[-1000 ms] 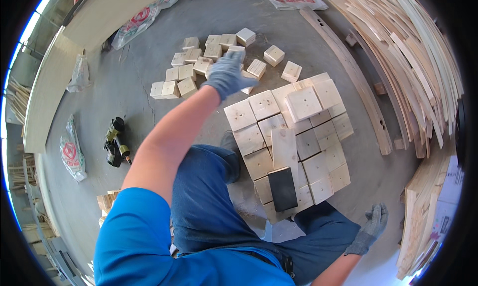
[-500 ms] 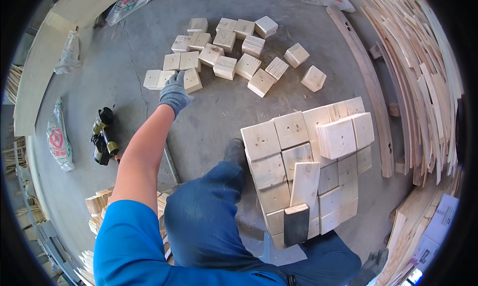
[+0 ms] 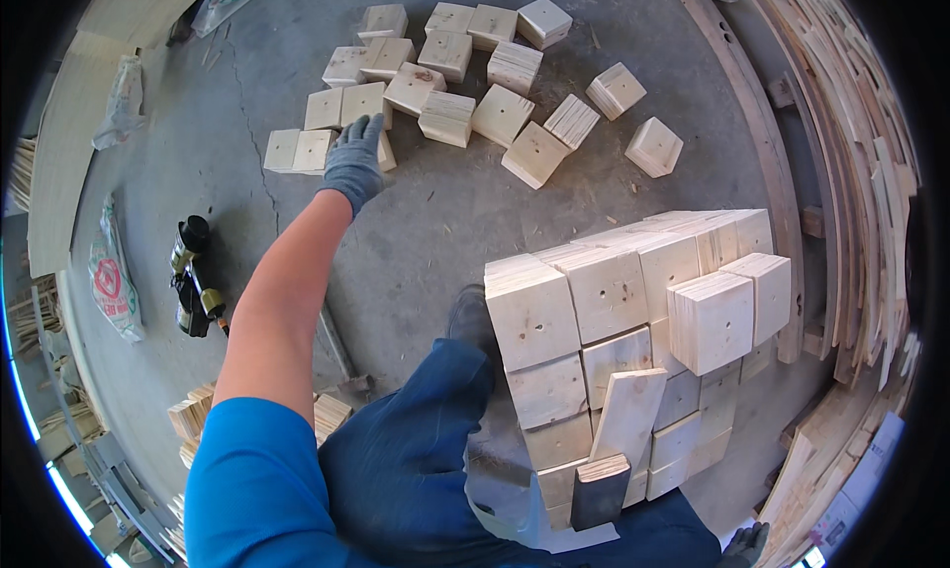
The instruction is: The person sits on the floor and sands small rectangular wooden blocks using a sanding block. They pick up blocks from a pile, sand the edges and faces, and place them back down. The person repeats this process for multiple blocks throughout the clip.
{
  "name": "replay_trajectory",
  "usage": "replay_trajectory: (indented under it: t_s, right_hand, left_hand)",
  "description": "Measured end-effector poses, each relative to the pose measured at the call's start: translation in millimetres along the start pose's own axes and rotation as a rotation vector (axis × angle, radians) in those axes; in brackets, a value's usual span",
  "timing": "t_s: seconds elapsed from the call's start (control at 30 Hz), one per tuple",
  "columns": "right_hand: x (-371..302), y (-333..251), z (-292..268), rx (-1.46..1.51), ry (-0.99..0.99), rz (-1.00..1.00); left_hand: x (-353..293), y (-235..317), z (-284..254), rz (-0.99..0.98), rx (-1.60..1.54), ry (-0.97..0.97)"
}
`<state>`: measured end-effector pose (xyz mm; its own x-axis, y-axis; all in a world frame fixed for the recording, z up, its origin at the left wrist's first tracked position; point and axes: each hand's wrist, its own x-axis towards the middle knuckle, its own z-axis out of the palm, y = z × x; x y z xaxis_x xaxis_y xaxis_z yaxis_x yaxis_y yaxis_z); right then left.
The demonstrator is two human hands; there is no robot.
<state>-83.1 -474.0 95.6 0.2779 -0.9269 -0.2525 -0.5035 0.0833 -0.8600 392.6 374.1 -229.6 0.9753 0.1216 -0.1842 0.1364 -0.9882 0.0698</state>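
Left of centre, upper half, my left hand (image 3: 354, 162) partly hides a wooden block (image 3: 388, 152); my right hand (image 3: 746, 544) is cropped lower right. I cannot tell either grip's state.

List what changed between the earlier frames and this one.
The left hand has moved left along the scattered wooden blocks, from the middle of the group to near its left end. Its fingers now overlap a block there; whether they grip it is unclear. The view has shifted too. The stacked blocks, the dark-faced block and the power tool look unchanged.
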Motion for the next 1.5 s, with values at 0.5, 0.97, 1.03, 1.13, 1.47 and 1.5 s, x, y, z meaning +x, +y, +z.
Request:
replay_trajectory:
  t_s: [0.5, 0.97, 1.03, 1.13, 1.47, 1.5]
  right_hand:
    - [-6, -13, 33, -0.139, 0.007, 0.057]
    - [-6, -23, 74, -0.199, -0.008, 0.118]
    - [-6, -25, 80, -0.203, -0.003, 0.110]
    - [-6, -22, 78, -0.209, -0.017, 0.112]
    - [2, -17, 73, -0.217, -0.112, 0.055]
    - [3, -16, 70, -0.225, -0.107, 0.061]
  left_hand:
    - [87, 135, -1, 0.423, 0.212, 0.006]
    - [129, 180, 6, 0.460, 0.435, -0.305]
    - [132, 179, 9, 0.472, 0.428, -0.318]
    - [134, 174, 16, 0.508, 0.344, -0.244]
    - [123, 185, 21, 0.244, 0.210, -0.238]
    - [117, 182, 24, 0.243, 0.201, -0.217]
